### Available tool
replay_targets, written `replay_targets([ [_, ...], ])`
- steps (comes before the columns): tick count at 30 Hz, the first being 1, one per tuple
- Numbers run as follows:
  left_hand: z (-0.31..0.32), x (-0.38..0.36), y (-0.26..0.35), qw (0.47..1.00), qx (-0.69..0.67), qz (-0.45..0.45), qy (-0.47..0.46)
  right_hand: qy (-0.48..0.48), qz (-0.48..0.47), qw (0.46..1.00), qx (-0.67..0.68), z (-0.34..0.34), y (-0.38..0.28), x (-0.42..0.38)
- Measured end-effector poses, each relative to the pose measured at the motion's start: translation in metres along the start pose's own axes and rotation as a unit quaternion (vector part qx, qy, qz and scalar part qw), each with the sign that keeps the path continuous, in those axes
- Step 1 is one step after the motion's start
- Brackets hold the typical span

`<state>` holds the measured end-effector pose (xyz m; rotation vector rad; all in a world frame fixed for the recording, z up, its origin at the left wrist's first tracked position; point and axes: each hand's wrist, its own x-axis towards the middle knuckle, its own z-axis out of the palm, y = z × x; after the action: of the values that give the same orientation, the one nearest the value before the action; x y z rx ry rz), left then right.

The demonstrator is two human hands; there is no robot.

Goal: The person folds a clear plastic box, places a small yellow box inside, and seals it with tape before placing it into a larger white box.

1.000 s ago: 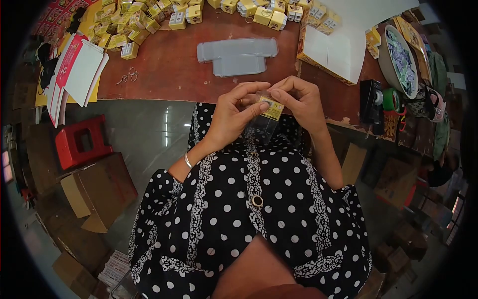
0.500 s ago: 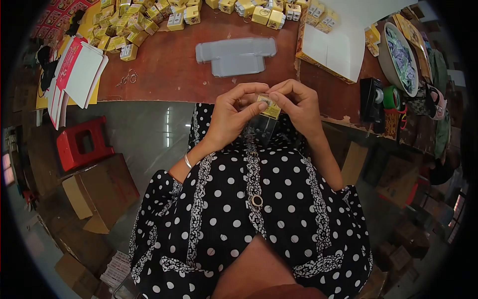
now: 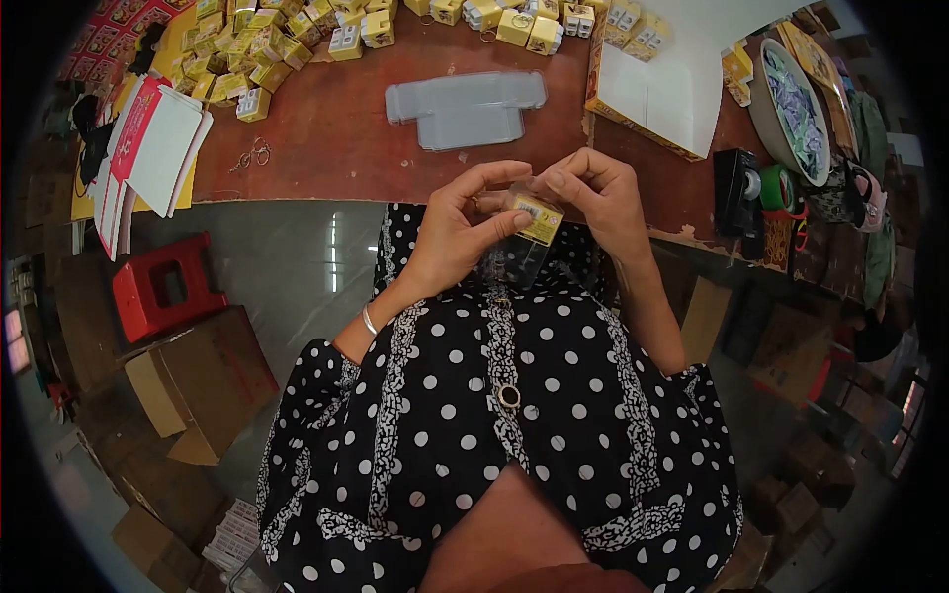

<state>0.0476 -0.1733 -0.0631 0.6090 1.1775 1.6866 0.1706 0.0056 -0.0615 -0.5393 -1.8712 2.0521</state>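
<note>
Spanning the upper part of the view, the reddish-brown surface [image 3: 336, 138] carries the working stock. A large open carton [image 3: 657, 94] with white inner flaps lies at the right of the surface. A stack of flat white and red cardboard sheets [image 3: 153, 133] overhangs the left edge. A flat stack of clear plastic blanks [image 3: 465, 102] lies at the centre. A heap of small yellow boxes [image 3: 267, 44] runs along the far edge. A round bowl [image 3: 791, 119] and a green tape roll [image 3: 778, 190] sit at the right end, and a few metal rings [image 3: 255, 153] lie loose at the left.

Below the surface edge, the grey floor holds a red stool [image 3: 163, 287] and a brown cardboard box [image 3: 198, 385].

The held item is a small yellow-labelled piece [image 3: 539, 217] seated at the top of a clear plastic sleeve [image 3: 519, 259], positioned above the lap, just in front of the surface edge. The left hand [image 3: 455, 232] pinches the piece with thumb and forefinger closed on it. The right hand [image 3: 598, 198] grips the top edge, fingers narrow and closed on it.
</note>
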Motion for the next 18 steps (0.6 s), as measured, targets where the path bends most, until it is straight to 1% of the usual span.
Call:
replay_targets([
  [1,0.0,0.0,-0.001,1.0,0.0,-0.001,0.0,-0.001,-0.002,0.999,-0.035,0.002,-0.002,-0.002],
  [3,0.001,0.001,-0.002,1.0,0.011,0.022,0.016,0.008,-0.003,0.999,-0.052,0.006,-0.007,-0.004],
  [5,0.002,0.001,0.0,0.999,0.018,0.02,0.018,0.015,-0.004,0.998,-0.068,0.01,-0.008,-0.005],
  [7,0.003,0.0,0.002,0.999,0.025,0.017,0.02,0.029,-0.038,0.995,-0.093,0.012,-0.006,-0.006],
  [9,0.003,0.0,0.003,0.999,0.004,-0.012,0.029,0.034,-0.039,0.994,-0.096,0.012,-0.005,-0.006],
  [14,0.002,-0.001,0.0,0.999,0.009,-0.014,0.029,0.04,-0.038,0.992,-0.116,0.016,-0.009,-0.007],
  [16,0.002,-0.001,0.001,0.999,0.01,-0.013,0.03,0.041,-0.051,0.988,-0.14,0.018,-0.012,-0.007],
  [18,0.003,-0.001,0.002,0.999,0.016,-0.01,0.034,0.035,-0.037,0.991,-0.126,0.015,-0.012,-0.006],
])
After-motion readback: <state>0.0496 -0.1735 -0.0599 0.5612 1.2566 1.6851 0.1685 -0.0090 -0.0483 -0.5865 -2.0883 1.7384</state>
